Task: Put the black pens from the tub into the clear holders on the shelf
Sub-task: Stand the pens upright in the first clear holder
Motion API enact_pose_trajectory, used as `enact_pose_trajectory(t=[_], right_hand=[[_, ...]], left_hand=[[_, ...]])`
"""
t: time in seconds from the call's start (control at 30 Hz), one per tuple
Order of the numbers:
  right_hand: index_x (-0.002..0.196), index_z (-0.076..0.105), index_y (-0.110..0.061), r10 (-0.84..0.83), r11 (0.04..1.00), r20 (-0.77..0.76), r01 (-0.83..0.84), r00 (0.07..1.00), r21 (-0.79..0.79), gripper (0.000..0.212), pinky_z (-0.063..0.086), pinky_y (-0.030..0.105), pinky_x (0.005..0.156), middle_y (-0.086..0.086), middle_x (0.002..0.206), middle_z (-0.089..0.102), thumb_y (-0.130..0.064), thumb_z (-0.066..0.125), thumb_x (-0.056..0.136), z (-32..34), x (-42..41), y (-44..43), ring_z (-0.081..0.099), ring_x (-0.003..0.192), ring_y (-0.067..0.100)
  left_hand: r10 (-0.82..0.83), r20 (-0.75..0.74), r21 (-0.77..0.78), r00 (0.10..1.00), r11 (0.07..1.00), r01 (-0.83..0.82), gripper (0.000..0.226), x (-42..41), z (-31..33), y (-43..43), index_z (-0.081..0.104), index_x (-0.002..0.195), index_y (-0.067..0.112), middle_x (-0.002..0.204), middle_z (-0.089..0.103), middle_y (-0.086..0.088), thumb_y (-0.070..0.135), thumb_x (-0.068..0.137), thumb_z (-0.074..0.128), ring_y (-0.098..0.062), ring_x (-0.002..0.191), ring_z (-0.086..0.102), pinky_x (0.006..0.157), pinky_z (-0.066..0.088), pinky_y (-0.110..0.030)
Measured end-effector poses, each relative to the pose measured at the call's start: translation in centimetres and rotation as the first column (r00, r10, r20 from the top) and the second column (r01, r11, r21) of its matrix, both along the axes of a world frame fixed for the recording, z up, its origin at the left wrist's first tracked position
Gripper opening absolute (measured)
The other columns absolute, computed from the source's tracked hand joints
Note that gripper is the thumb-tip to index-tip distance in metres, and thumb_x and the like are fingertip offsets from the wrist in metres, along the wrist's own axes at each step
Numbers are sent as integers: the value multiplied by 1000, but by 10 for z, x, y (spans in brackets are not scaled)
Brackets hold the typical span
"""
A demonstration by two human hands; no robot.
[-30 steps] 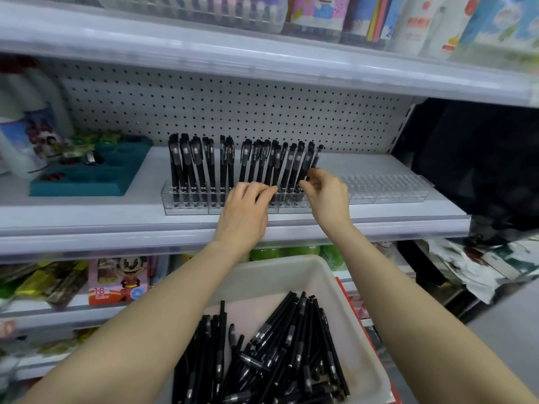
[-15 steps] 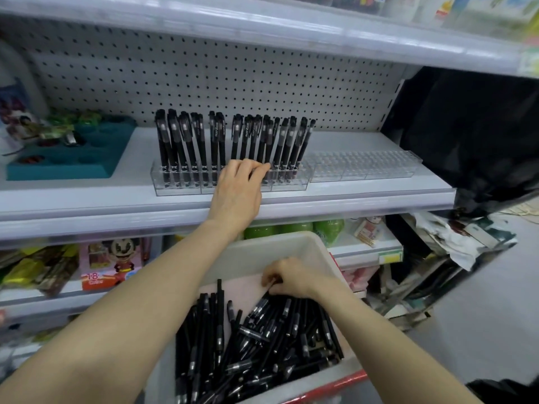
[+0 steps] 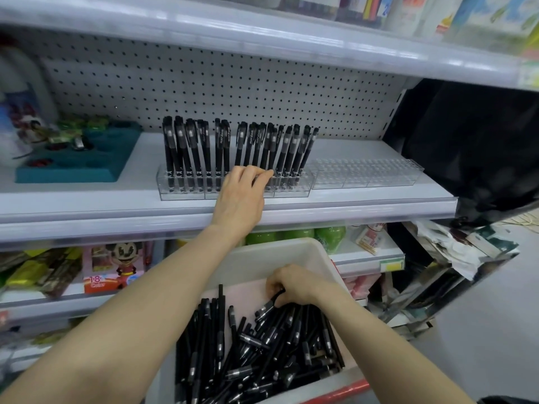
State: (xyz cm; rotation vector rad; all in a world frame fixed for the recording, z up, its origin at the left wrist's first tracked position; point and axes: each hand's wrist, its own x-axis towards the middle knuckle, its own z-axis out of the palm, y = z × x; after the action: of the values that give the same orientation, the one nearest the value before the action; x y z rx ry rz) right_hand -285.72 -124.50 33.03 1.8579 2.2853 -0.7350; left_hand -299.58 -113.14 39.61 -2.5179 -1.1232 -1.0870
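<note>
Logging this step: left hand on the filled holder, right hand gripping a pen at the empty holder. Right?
No. The head view shows the right hand gripping a pen in the tub, not at the empty holder. The left hand is on the filled holder.

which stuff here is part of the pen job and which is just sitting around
Job: tub, pens in it, right hand gripping one, left hand at the filled holder, empty holder.
Lying about: teal tray, 18 color box, green containers.
</note>
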Motion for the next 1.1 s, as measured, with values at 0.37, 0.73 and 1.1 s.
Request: enact_pose_trajectory(t=[0.37, 0.73, 1.1], right_hand=[[92, 65, -16, -145, 882, -618, 384, 773, 273, 5, 55, 25, 68, 2, 82, 68, -20, 64, 93, 78, 31, 10, 62, 70, 9], [88, 62, -18, -111, 347, -797, 775, 594, 529, 15, 55, 26, 66, -2, 73, 68, -26, 55, 97, 153, 61, 52, 65, 64, 8], [94, 67, -7, -296, 425, -590, 657, 751, 623, 25, 53, 42, 72, 11, 75, 69, -29, 56, 97, 144, 59, 84, 64, 76, 31]], left_hand=[[11, -61, 36, 998, 999, -9, 46, 1, 12, 1, 57, 134, 13, 117, 58, -4, 10, 89, 62, -24, 104, 47, 93, 43, -41], [-57, 47, 46, 997, 997, 55, 41, -1, 6, 10, 63, 126, 9, 114, 60, -6, 3, 86, 65, -26, 101, 48, 90, 47, -43], [-60, 59, 53, 997, 997, 56, 43, -1, 5, 9, 63, 126, 10, 108, 60, -5, 4, 84, 66, -24, 99, 48, 87, 48, -41]])
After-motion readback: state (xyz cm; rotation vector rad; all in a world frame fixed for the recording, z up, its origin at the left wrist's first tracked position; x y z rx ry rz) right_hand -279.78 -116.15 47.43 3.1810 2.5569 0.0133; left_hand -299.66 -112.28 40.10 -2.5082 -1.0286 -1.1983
